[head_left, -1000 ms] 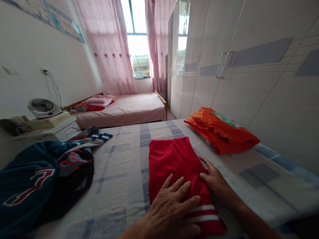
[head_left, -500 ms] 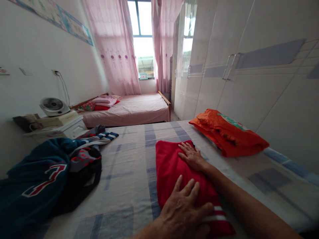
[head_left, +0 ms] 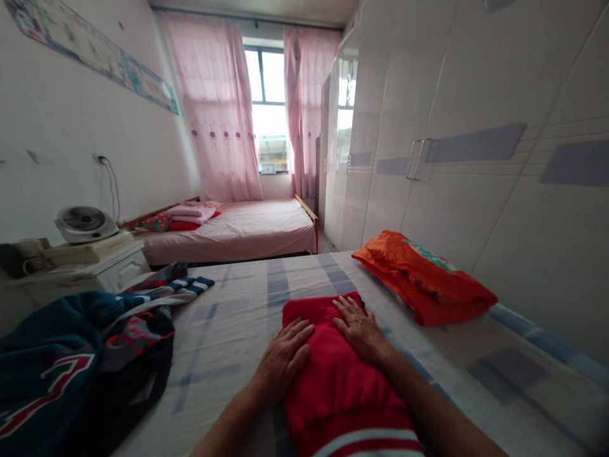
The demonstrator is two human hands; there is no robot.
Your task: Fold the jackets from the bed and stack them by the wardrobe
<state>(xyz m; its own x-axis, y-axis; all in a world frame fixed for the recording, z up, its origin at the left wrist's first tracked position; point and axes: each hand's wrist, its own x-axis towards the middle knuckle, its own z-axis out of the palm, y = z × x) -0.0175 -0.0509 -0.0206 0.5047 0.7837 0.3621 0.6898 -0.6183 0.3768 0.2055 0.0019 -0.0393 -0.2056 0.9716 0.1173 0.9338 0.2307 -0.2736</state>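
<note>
A folded red garment (head_left: 333, 374) with white stripes at its near end lies on the bed (head_left: 228, 355) in front of me. My left hand (head_left: 285, 355) rests along its left edge, fingers stretched out and pointing away from me. On the upper right part of the same garment lies my right hand (head_left: 359, 327), flat with the fingers a little apart. Neither hand grips the cloth. To the right, a folded orange garment (head_left: 423, 279) with a green print sits apart from both hands.
Loose dark clothes, among them a teal garment (head_left: 52, 343), are heaped at the bed's left. Behind them a small fan (head_left: 85, 222) stands on a white cabinet (head_left: 118, 266). A pink-covered bed (head_left: 247, 228) is by the window. Wardrobe doors (head_left: 466, 158) line the right.
My left hand has moved from the garment's near middle forward to its left edge. My right hand stays flat near the far end. The view has tilted up.
</note>
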